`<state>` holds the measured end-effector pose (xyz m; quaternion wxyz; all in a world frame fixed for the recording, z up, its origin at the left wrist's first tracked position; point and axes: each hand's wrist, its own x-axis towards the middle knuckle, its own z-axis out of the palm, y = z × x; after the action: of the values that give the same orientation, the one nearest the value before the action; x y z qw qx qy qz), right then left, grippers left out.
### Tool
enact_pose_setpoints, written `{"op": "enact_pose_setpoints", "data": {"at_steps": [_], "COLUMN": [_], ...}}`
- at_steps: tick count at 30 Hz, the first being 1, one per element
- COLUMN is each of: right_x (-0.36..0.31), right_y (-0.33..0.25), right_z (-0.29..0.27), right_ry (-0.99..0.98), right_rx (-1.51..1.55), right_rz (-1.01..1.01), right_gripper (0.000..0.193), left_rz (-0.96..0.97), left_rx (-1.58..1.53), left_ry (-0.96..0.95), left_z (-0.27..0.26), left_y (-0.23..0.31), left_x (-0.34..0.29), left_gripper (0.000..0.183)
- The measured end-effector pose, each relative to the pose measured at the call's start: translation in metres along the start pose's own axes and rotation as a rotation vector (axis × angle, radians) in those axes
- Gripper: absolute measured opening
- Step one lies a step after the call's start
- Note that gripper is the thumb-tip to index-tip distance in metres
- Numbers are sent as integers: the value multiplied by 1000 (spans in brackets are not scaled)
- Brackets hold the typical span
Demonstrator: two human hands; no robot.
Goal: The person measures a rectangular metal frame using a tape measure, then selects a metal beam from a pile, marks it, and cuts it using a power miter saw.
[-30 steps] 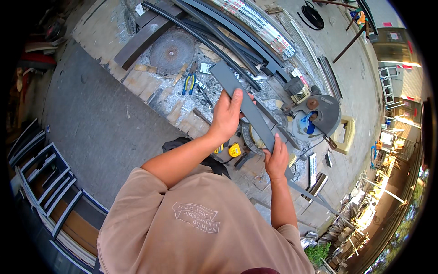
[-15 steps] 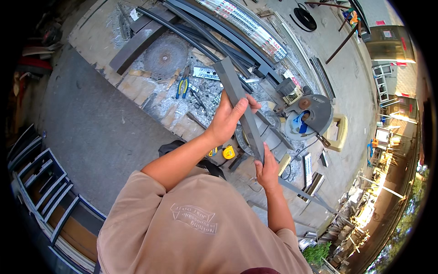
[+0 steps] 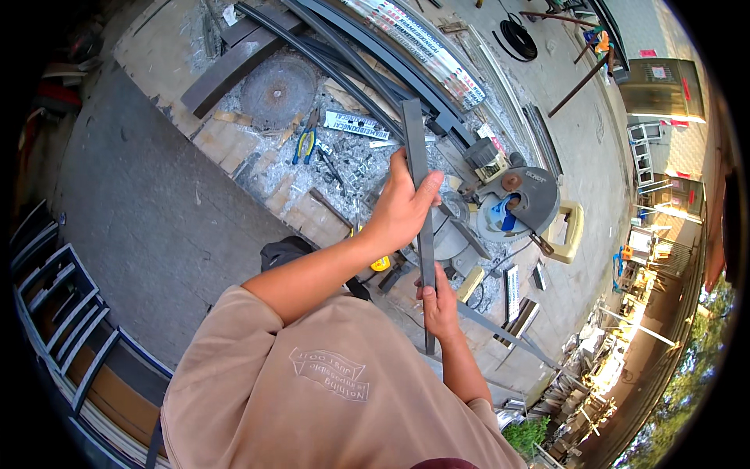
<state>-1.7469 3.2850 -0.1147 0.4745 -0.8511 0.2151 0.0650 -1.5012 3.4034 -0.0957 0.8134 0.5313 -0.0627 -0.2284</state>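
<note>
A long dark grey metal profile [image 3: 416, 133] is held up in front of my chest, over the near side of the workbench. My left hand [image 3: 405, 205] is closed around its upper part, thumb across the front. Lower down, my right hand [image 3: 440, 305] grips the same profile near its lower end, which sticks out below the fingers. Just beyond the right hand stands a mitre saw [image 3: 539, 199] with a round guard, its base partly hidden by the profile. A yellow tape measure [image 3: 380, 264] shows below my left forearm.
Pliers with blue and yellow handles [image 3: 305, 144] lie among metal shavings, close to a large round saw blade [image 3: 277, 91]. Several long dark profiles [image 3: 336, 74] stretch across the bench's far side. At the lower left stand stacked frames [image 3: 70, 313]. A black coil [image 3: 516, 43] rests at the far right.
The profile has turned from slanting to nearly upright, and its lower end has come toward me. My right hand has moved left and nearer, while the left hand has shifted slightly.
</note>
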Motion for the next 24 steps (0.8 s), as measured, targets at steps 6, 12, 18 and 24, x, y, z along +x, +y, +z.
{"op": "enact_pose_setpoints", "data": {"at_steps": [6,12,18,24], "right_x": [1,-1,-2,-4], "right_y": [-2,-3,1,1], "right_z": [1,1,0,0], "right_ry": [-14,-24,-44,-56], "right_rx": [55,86,114,126], "right_rz": [-46,-41,-38,-15], "right_gripper": [60,58,60,61], "left_rz": [-6,27,59,55], "left_rx": [83,155,196,221], "left_ry": [25,47,64,67], "left_z": [2,5,5,6], "left_y": [4,-2,-11,-10], "left_x": [2,3,4,2], "left_gripper": [49,53,55,57]}}
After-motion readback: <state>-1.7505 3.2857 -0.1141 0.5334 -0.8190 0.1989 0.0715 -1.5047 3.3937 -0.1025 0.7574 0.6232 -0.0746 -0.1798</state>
